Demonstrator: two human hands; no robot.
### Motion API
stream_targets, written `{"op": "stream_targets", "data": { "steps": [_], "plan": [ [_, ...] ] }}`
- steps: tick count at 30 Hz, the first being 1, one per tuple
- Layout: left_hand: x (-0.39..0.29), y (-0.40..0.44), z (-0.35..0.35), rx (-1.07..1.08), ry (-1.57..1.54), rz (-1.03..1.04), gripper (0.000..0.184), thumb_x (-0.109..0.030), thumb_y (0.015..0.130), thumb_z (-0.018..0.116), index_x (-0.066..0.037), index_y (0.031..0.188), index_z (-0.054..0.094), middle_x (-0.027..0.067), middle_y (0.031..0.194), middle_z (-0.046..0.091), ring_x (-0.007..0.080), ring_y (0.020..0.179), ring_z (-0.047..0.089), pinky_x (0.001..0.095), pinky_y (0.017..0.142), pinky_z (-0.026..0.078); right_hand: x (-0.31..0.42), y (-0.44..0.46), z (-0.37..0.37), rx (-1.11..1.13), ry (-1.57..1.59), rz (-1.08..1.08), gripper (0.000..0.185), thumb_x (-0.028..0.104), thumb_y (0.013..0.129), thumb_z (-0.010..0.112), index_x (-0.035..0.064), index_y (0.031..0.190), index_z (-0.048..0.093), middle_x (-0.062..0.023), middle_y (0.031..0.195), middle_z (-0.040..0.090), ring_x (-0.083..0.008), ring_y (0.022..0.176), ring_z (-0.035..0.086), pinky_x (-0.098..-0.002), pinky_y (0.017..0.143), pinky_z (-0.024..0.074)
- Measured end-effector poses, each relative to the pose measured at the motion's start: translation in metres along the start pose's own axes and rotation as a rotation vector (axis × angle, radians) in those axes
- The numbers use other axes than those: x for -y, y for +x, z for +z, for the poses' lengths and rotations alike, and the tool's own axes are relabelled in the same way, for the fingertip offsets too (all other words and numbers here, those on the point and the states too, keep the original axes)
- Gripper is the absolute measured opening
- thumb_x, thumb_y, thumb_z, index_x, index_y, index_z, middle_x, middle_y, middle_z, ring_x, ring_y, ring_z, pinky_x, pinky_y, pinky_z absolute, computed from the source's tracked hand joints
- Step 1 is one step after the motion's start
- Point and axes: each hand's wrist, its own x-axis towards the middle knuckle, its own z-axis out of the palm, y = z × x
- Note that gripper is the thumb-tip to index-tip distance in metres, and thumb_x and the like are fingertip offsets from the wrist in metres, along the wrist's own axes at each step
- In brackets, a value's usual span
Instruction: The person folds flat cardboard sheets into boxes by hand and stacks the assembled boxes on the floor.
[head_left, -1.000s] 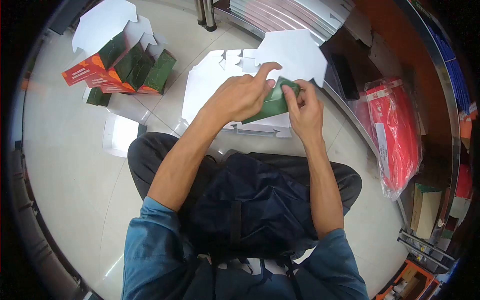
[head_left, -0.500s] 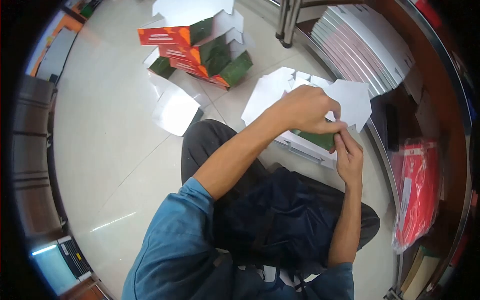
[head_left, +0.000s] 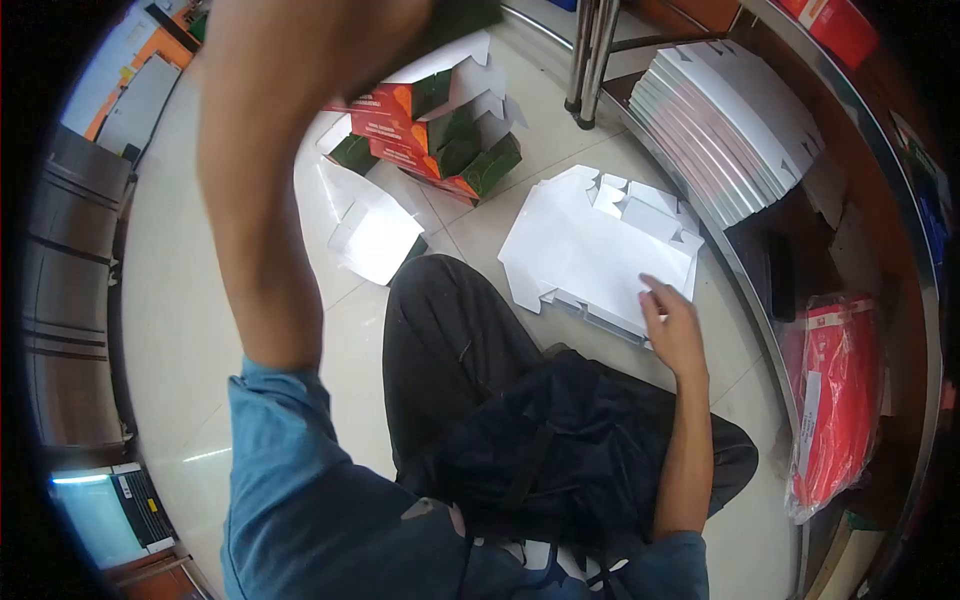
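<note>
My left hand [head_left: 330, 35] is raised at the top edge of the view, blurred and partly cut off. It holds a carton box, of which only a dark green side [head_left: 455, 25] shows; the fingers are hidden. Below it stands a stack of folded red and green carton boxes [head_left: 395, 135], partly covered by my forearm. My right hand [head_left: 675, 325] holds nothing, thumb and index finger apart, at the near right edge of a pile of flat white carton blanks [head_left: 590, 240]. Whether it touches the pile I cannot tell.
A single white carton [head_left: 380, 235] lies by my left knee. On the shelf [head_left: 745, 270] to the right are a thick stack of carton blanks [head_left: 725, 130] and a red plastic-wrapped packet [head_left: 835, 400]. Metal legs [head_left: 592, 65] stand at the back.
My left hand has swung up and left from the white blanks, carrying the green-sided carton. My right hand has let go of it and dropped slightly lower.
</note>
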Motion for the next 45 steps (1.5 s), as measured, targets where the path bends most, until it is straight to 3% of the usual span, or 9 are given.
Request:
{"op": "stream_targets", "data": {
  "steps": [5, 14, 23, 28, 31, 33, 37, 40, 45],
  "plan": [
    [0.140, 0.046, 0.132, 0.312, 0.466, -0.191, 0.028, -0.030, 0.089, 0.064, -0.006, 0.102, 0.071, 0.0176, 0.093, 0.073, 0.0343, 0.081, 0.072, 0.0420, 0.069, 0.058, -0.035, -0.006, 0.026, 0.459, -0.410, 0.086, 0.031, 0.021, 0.089, 0.064, 0.0062, 0.117, 0.066, -0.0172, 0.113, 0.061, -0.0333, 0.107, 0.060, -0.0423, 0.091, 0.0483],
    [0.132, 0.010, 0.213, 0.812, 0.275, -0.257, 0.043, -0.042, 0.091, 0.055, -0.004, 0.107, 0.069, 0.0218, 0.106, 0.069, 0.0388, 0.102, 0.066, 0.0488, 0.087, 0.052, -0.039, 0.003, 0.036, 0.354, -0.490, 0.079, 0.015, 0.007, 0.083, 0.067, 0.0023, 0.097, 0.072, -0.0209, 0.094, 0.068, -0.0400, 0.094, 0.064, -0.0465, 0.083, 0.0505],
    [0.137, 0.011, 0.225, 0.587, 0.250, -0.177, 0.047, -0.044, 0.096, 0.047, -0.007, 0.118, 0.065, 0.0209, 0.115, 0.066, 0.0399, 0.105, 0.064, 0.0485, 0.091, 0.050, -0.026, 0.006, 0.029, 0.215, -0.339, 0.084, 0.012, 0.005, 0.079, 0.069, -0.0007, 0.090, 0.071, -0.0204, 0.090, 0.068, -0.0376, 0.084, 0.065, -0.0436, 0.077, 0.0511],
    [0.040, -0.026, 0.207, 0.171, -0.200, 0.039, 0.041, -0.035, 0.090, 0.064, -0.010, 0.122, 0.063, 0.0164, 0.115, 0.065, 0.0349, 0.102, 0.063, 0.0472, 0.092, 0.049, -0.022, 0.014, 0.011, 0.165, -0.045, 0.169, 0.013, 0.010, 0.080, 0.072, -0.0012, 0.087, 0.072, -0.0181, 0.085, 0.068, -0.0340, 0.079, 0.065, -0.0389, 0.074, 0.0493],
    [-0.068, -0.085, 0.218, 1.041, -0.662, 0.053, 0.062, -0.043, 0.085, 0.069, -0.001, 0.129, 0.055, 0.0193, 0.127, 0.061, 0.0361, 0.118, 0.057, 0.0404, 0.102, 0.044, -0.014, 0.014, 0.004, 0.036, -0.015, 0.010, 0.013, 0.010, 0.081, 0.071, -0.0019, 0.087, 0.071, -0.0183, 0.084, 0.067, -0.0327, 0.078, 0.064, -0.0367, 0.072, 0.0493],
    [-0.113, -0.132, 0.256, 1.148, -0.928, 0.317, 0.051, -0.043, 0.082, 0.070, -0.005, 0.115, 0.067, 0.0203, 0.114, 0.067, 0.0366, 0.105, 0.063, 0.0414, 0.090, 0.050, -0.002, 0.012, -0.007, -0.026, 0.038, -0.024, 0.014, 0.010, 0.081, 0.071, -0.0025, 0.088, 0.071, -0.0191, 0.083, 0.066, -0.0329, 0.078, 0.064, -0.0362, 0.072, 0.0493],
    [-0.118, -0.146, 0.267, 1.101, -1.173, 0.198, 0.023, -0.018, 0.089, 0.066, 0.002, 0.100, 0.068, 0.0124, 0.098, 0.072, 0.0279, 0.086, 0.066, 0.0373, 0.075, 0.049, -0.008, -0.003, -0.052, -0.136, 0.118, 0.112, 0.035, 0.022, 0.081, 0.078, 0.0040, 0.109, 0.069, -0.0073, 0.095, 0.069, -0.0202, 0.083, 0.064, -0.0357, 0.075, 0.0488],
    [-0.103, -0.144, 0.268, 1.205, -1.355, -0.267, 0.022, -0.017, 0.090, 0.066, 0.001, 0.102, 0.069, 0.0086, 0.086, 0.069, 0.0190, 0.076, 0.062, 0.0321, 0.070, 0.049, -0.029, -0.009, -0.075, -0.133, 0.074, 0.034, 0.045, 0.027, 0.079, 0.081, 0.0061, 0.116, 0.066, -0.0041, 0.101, 0.067, -0.0139, 0.096, 0.060, -0.0313, 0.082, 0.0483],
    [-0.105, -0.137, 0.275, 1.166, -1.407, -0.398, 0.021, -0.016, 0.093, 0.063, 0.002, 0.105, 0.065, 0.0040, 0.086, 0.065, 0.0109, 0.079, 0.056, 0.0266, 0.072, 0.045, -0.033, -0.008, -0.080, -0.136, 0.547, 0.031, 0.031, 0.016, 0.083, 0.078, 0.0041, 0.110, 0.067, -0.0075, 0.104, 0.067, -0.0154, 0.104, 0.059, -0.0314, 0.089, 0.0478]
  ]
}}
